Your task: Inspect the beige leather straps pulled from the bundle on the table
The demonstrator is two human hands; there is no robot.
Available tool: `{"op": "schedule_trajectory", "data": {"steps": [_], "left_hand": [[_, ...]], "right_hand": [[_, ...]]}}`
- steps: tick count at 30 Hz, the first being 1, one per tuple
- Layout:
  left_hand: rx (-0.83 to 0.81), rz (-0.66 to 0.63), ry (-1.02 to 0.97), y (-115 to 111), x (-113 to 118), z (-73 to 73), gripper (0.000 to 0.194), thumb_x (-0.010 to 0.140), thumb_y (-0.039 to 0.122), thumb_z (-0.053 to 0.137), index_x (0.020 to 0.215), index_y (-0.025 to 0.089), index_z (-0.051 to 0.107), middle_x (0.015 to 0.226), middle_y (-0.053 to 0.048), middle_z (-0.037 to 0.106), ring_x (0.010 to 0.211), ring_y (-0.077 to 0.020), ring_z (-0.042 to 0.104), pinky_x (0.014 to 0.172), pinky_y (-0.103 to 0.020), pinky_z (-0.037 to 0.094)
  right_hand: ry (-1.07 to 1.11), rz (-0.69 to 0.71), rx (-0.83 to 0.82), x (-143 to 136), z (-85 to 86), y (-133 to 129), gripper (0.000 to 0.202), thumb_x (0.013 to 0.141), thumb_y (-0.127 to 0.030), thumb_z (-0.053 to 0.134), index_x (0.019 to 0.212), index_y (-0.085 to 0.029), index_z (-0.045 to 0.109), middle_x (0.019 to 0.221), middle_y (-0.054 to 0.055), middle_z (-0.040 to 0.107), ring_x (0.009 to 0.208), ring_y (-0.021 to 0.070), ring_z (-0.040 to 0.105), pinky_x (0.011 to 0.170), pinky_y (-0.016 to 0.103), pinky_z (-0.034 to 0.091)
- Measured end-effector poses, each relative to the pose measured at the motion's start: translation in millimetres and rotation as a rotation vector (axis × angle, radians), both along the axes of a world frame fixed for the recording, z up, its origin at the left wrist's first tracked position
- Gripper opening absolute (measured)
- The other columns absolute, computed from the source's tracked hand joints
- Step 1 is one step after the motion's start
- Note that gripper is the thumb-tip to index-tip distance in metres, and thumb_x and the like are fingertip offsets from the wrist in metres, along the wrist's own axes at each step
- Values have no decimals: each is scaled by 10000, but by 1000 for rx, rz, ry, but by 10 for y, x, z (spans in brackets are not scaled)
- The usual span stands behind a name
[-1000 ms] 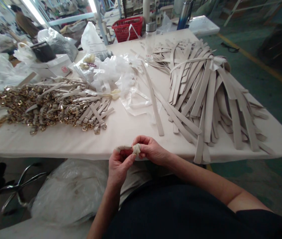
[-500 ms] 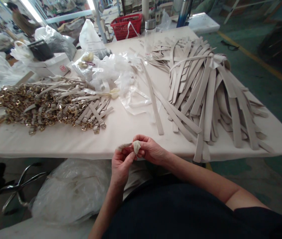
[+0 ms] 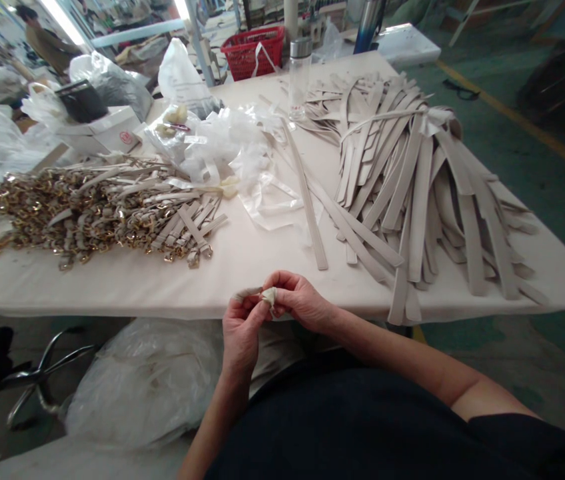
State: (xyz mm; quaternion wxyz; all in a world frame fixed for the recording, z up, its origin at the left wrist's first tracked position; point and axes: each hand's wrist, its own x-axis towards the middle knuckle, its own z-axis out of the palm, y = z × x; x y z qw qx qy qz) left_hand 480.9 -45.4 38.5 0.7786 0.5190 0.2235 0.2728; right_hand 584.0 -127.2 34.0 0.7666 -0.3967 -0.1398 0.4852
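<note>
Just over the table's front edge, my left hand (image 3: 241, 333) and my right hand (image 3: 302, 301) meet, fingertips pinched together. A crumpled pale cloth-like piece (image 3: 269, 295) shows at my right thumb tip, against the left thumb; whether it is worn or held I cannot tell. Beige wrapping (image 3: 248, 293) covers a finger of my left hand. Anything small between the fingertips is hidden. Beyond the hands, a single flat beige strap (image 3: 307, 200) lies lengthwise on the table, beside a big heap of similar straps (image 3: 415, 187) to the right.
On the left of the cream-covered table (image 3: 242, 267) is a pile of short straps with gold buckles (image 3: 87, 213). Clear plastic scraps (image 3: 232, 147), a glass bottle (image 3: 300, 80) and a red basket (image 3: 254, 53) stand farther back. A plastic-wrapped bundle (image 3: 137, 387) sits below the edge.
The pale piece at my right thumb has shifted slightly left and turned as the fingertips drew closer together. The straps and the pile on the table are unchanged.
</note>
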Motion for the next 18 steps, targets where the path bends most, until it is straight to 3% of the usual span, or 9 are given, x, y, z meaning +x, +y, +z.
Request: {"op": "schedule_trajectory", "data": {"steps": [6, 9, 15, 18], "left_hand": [[24, -43, 2, 33, -22, 0, 142, 795, 274, 769, 916, 217, 720, 613, 45, 641, 580, -81, 606, 607, -187, 487], [21, -33, 16, 52, -36, -19, 186, 785, 273, 778, 957, 228, 725, 662, 35, 673, 589, -78, 600, 614, -185, 490], [42, -41, 103, 55, -68, -34, 255, 770, 284, 788, 1012, 213, 748, 879, -37, 760, 736, -116, 666, 704, -216, 533], [33, -110, 139, 59, -79, -37, 278, 764, 304, 791, 1017, 194, 760, 900, -64, 773, 788, -156, 695, 752, -258, 555]], "right_hand": [[-101, 30, 39, 13, 28, -22, 214, 727, -319, 778, 770, -166, 635, 558, -47, 637, 485, 74, 542, 483, 186, 406], [-163, -9, 25, 9, 16, -23, 218, 725, -323, 779, 799, -172, 639, 605, -48, 637, 514, 80, 554, 509, 200, 428], [-366, -53, -134, 85, 3, -45, 316, 698, -262, 763, 961, -202, 598, 711, -54, 610, 573, 107, 589, 542, 233, 468], [-578, -100, -204, 157, 49, -79, 376, 681, -186, 734, 1031, -210, 598, 868, -18, 624, 742, 140, 625, 694, 294, 519]]}}
